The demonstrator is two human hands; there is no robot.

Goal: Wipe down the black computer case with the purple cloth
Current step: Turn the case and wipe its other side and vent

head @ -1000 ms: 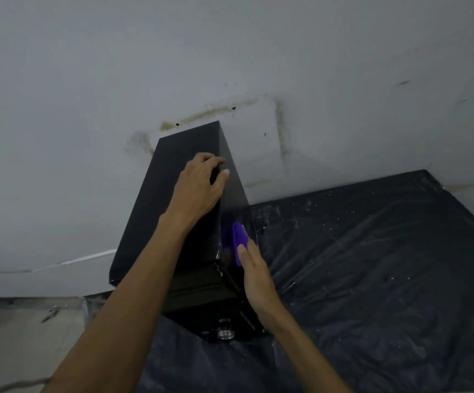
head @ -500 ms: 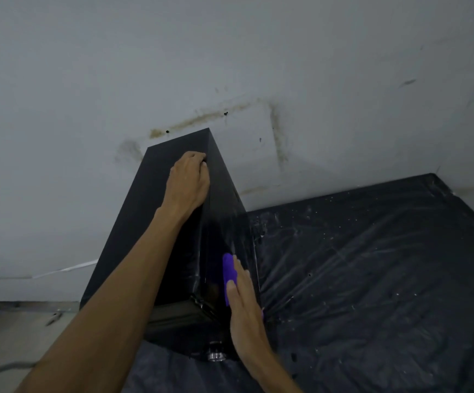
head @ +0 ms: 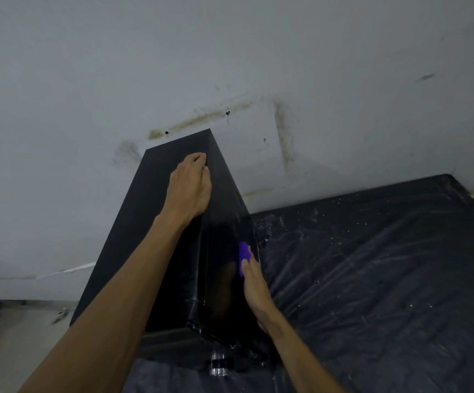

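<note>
The black computer case (head: 133,236) stands against the wall on a black plastic sheet. It has a matte face on the left and a glossy panel (head: 224,211) on the right. My left hand (head: 190,188) lies on the matte face near its far end, fingers curled over the edge where the two faces meet. My right hand (head: 254,290) presses the purple cloth (head: 243,255) flat against the glossy panel with straight fingers. Only the cloth's top part shows past my fingertips.
A stained grey wall (head: 230,66) rises directly behind the case. The crumpled black plastic sheet (head: 372,265) spreads to the right and under the case. A small round foot (head: 218,364) shows beneath the case's near end. Pale floor (head: 17,336) lies at the lower left.
My right hand has slid the purple cloth along the glossy panel toward me. My left hand's spread fingers have drawn together over the case's edge.
</note>
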